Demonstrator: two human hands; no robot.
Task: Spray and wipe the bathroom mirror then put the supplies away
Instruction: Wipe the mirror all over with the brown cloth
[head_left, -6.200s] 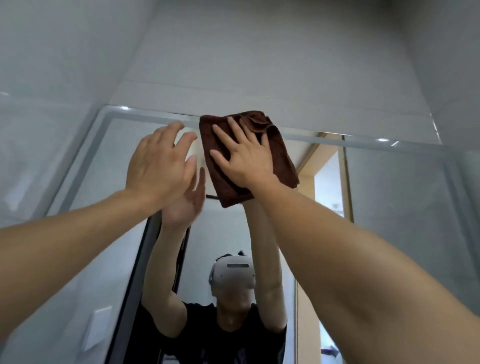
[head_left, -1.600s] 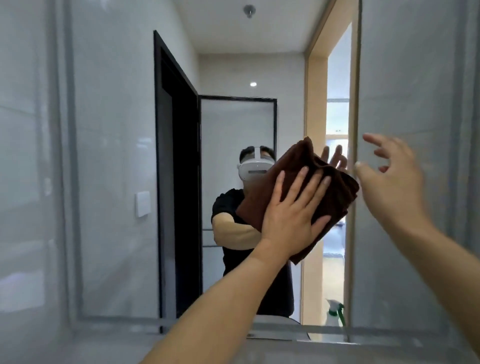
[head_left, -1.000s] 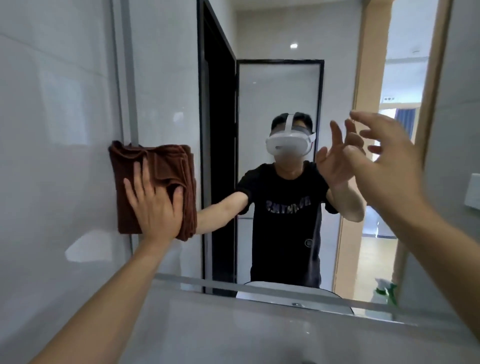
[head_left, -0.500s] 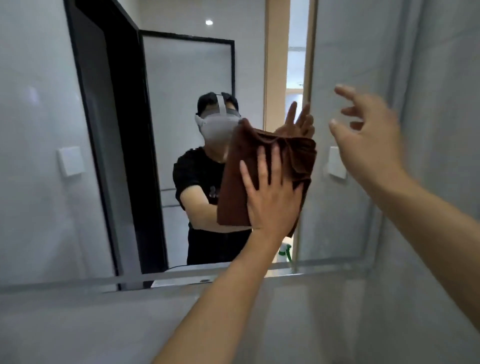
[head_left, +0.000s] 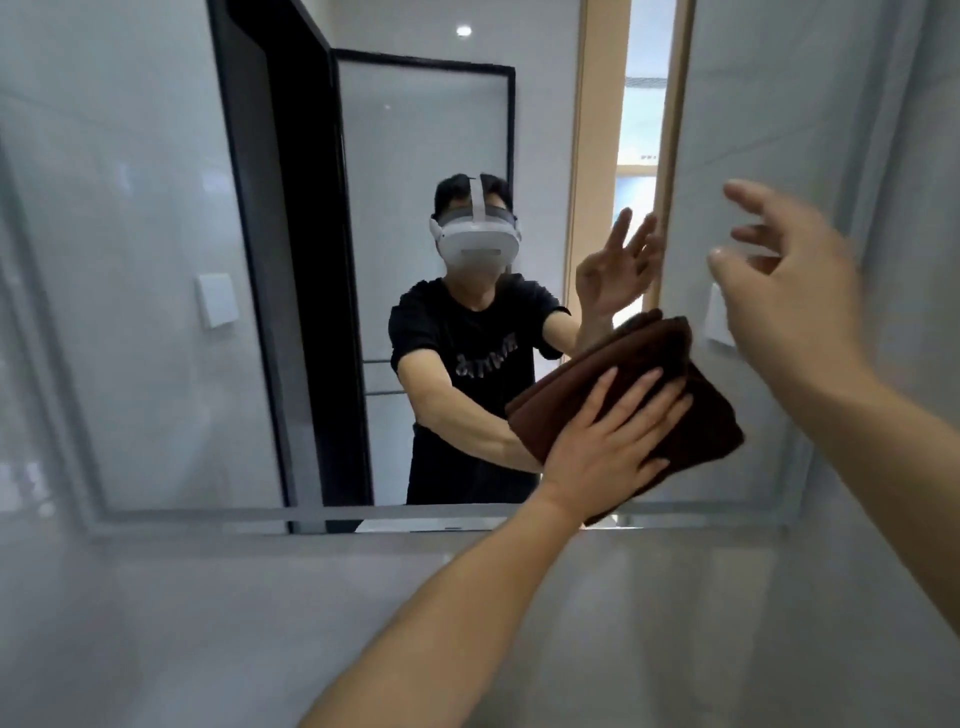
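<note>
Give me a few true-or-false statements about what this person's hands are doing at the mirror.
1. The left hand presses a brown cloth flat against the mirror. True.
2. The right hand holds a spray bottle. False: it holds nothing, fingers spread.
3. The cloth sits near the mirror's lower right corner. True.
4. Both hands press the cloth. False: only the left hand touches it.
</note>
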